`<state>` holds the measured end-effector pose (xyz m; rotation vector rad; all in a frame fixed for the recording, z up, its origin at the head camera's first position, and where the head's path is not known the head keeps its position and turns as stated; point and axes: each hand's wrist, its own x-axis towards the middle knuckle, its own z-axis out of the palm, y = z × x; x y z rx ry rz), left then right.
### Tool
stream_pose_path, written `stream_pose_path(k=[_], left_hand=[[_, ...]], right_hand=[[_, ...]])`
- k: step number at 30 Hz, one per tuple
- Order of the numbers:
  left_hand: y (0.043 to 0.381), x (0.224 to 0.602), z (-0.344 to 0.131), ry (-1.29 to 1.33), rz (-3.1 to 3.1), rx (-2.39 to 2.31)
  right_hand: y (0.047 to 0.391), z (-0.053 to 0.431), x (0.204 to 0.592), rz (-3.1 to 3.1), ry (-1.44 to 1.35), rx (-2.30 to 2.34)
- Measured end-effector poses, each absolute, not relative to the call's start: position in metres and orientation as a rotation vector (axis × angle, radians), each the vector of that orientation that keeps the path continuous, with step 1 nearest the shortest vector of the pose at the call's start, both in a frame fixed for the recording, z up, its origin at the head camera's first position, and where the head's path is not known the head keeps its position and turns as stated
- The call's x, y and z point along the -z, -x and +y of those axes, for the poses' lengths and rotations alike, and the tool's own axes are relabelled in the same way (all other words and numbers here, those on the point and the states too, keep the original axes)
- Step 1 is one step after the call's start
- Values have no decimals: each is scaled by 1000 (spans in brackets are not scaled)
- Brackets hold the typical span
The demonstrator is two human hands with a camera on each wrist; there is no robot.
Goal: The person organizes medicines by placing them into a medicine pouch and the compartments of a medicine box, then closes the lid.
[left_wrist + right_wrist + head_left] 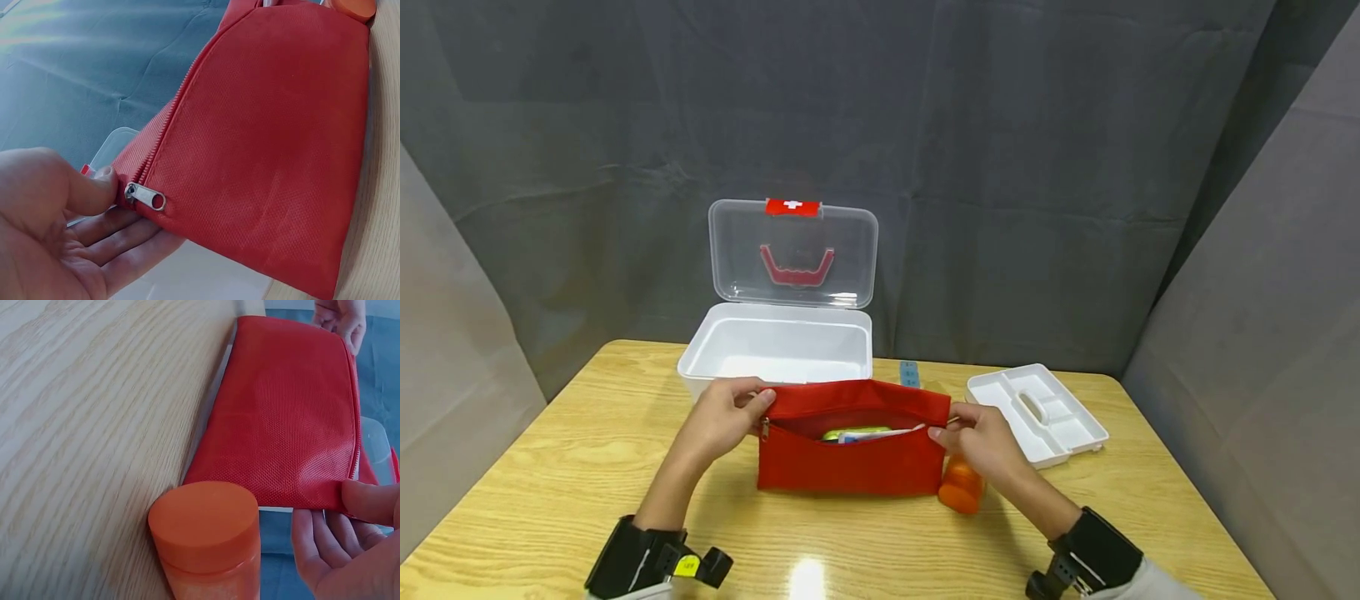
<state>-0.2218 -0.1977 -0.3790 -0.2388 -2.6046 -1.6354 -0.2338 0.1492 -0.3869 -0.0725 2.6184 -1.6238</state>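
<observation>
Red pouch (850, 468) stood below centre in the head view, left hand (722, 417) and right hand (985, 439) pinching its ends, counter (835, 542) room beneath. Left wrist: a zipper pull (144, 196) lay at its left edge. Right wrist: an orange bottle (206, 540) sat just beside its lower edge, counter spreading upper left.

A white rectangular plastic box (778, 337) stands on the far left of the pale wood-grain table (1150, 508), its clear plastic lid (793, 233) raised behind it, with a red handle (797, 277) and a red patch (778, 207) bearing a white cross (793, 204). Right of the box, near the far edge, lies a small blue segmented case (909, 373). Farther right sits a white compartment tray (1066, 410); an orange cylindrical bottle (961, 487) is nearer, to its left. Creased dark grey cloth (1022, 167) hangs behind, lighter grey sheeting (1262, 325) at both sides.
</observation>
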Motion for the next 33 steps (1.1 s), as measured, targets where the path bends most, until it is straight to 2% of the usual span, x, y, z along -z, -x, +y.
stream_pose_path(k=[16,33], left_hand=[[217,374,-202,376,-2703,1805],[216,378,-193,165,-2624,1658]], right_hand=[[233,153,395,2566,4,1745],[235,166,393,2591,22,1740]])
